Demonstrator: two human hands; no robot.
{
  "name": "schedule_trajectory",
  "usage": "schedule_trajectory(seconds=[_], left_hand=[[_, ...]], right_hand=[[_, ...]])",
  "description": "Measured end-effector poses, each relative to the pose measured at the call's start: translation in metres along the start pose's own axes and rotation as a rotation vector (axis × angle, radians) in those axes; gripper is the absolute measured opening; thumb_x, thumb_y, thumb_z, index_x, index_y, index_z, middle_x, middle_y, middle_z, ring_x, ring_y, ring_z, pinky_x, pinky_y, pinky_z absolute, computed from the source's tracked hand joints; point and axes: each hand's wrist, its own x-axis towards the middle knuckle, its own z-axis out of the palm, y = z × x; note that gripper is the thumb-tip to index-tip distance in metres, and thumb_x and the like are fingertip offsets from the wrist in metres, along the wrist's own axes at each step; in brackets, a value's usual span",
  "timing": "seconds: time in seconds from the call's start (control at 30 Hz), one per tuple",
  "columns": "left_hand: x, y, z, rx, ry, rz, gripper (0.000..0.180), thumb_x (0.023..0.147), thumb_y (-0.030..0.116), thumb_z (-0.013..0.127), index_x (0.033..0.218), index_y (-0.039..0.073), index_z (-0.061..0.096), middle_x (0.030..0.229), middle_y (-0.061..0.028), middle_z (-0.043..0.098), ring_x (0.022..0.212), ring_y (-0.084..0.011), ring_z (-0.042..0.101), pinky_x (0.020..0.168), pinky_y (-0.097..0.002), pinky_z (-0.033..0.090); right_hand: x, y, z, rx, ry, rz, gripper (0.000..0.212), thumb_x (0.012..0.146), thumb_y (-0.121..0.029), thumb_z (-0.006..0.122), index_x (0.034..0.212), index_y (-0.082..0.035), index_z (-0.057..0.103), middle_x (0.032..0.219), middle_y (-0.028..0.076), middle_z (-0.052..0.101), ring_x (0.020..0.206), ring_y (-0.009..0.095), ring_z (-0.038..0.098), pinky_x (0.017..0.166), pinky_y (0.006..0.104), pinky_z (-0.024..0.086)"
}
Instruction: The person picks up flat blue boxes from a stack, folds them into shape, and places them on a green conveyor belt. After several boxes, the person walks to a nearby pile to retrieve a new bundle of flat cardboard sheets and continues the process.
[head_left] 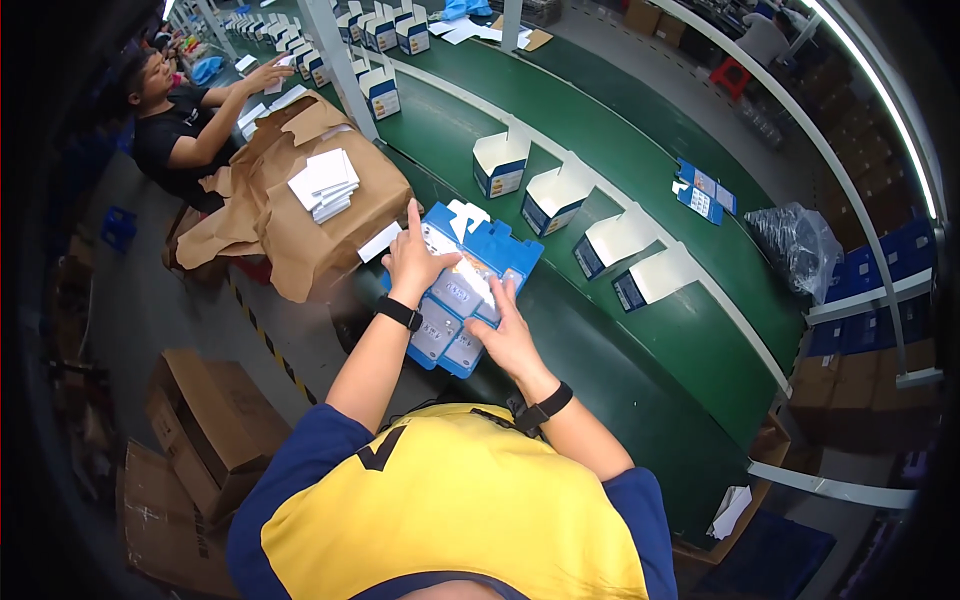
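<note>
A flat, unfolded blue carton blank (465,345) with white and grey printed panels lies in front of me at the near edge of the green bench. My left hand (413,265) rests on its left side, index finger stretched forward and thumb reaching over the panels. On the lower right part lies my right hand (508,340), its fingers and thumb spread apart. Neither hand wraps round anything. White cut-out flaps (467,215) show at the blank's far end. A white paper piece (380,242) sits just left of my left hand.
Open-topped cartons (555,205) stand in a row along the green conveyor (640,345). Another flat blank (705,190) and a clear plastic bag (795,245) lie farther right. Left stands a paper-covered box (290,215) with white leaflets (325,185). A co-worker (185,125) works beyond it.
</note>
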Motion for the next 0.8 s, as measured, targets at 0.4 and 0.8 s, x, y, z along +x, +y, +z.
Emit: schedule_trajectory(seconds=[0.4,0.8], left_hand=[[-0.069,0.067,-0.051,-0.944,-0.033,0.276,0.064,0.071,0.029,0.077,0.12,0.002,0.046,0.105,-0.0091,0.057,0.09,-0.0155,0.054,0.079,-0.0289,0.044],[-0.131,0.142,-0.01,-1.031,-0.713,0.419,0.069,0.076,0.034,0.073,0.126,-0.002,0.042,0.117,-0.0134,0.054,0.107,-0.0169,0.051,0.092,-0.0301,0.041]], right_hand=[[-0.058,-0.03,-0.045,0.267,-0.101,-0.312,0.062,0.077,-0.013,0.073,0.129,0.0,0.042,0.129,0.012,0.048,0.117,0.019,0.047,0.095,0.0337,0.038],[-0.121,-0.042,-0.104,0.556,0.47,-0.308,0.103,0.068,-0.033,0.081,0.144,-0.004,0.017,0.13,0.014,0.044,0.114,0.022,0.048,0.096,0.0311,0.037]])
